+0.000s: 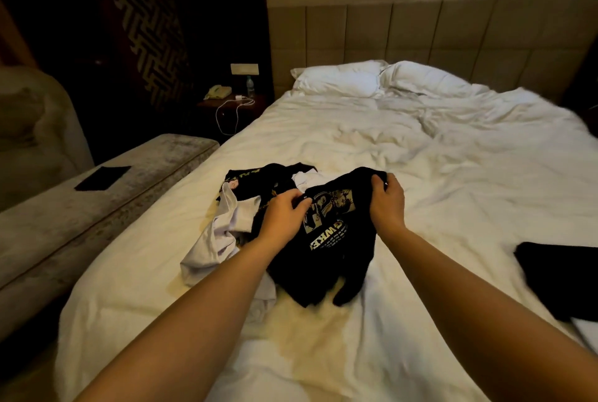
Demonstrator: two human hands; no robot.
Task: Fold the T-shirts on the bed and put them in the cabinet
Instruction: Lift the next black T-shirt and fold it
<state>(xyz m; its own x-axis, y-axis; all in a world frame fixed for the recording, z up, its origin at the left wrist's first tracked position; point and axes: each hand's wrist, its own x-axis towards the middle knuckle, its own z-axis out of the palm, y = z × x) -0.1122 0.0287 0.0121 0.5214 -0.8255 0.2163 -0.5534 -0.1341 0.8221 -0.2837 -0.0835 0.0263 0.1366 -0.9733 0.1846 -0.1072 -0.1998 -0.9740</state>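
Observation:
A black T-shirt [336,240] with a pale printed picture and lettering hangs crumpled over the white bed [420,175]. My left hand [284,214] pinches its upper left edge and my right hand [386,199] grips its upper right edge, both holding it just above the sheet. To the left lies a heap with a white T-shirt [223,230] and another black printed T-shirt [255,180] behind it. A folded black garment [563,278] lies flat at the bed's right edge. No cabinet is in view.
Two white pillows [343,79] lie at the padded headboard. A long upholstered bench [97,207] with a dark flat item [103,177] runs along the bed's left side. Behind it stands a nightstand [231,104] with a telephone, bottle and white cable. An armchair [29,130] is far left.

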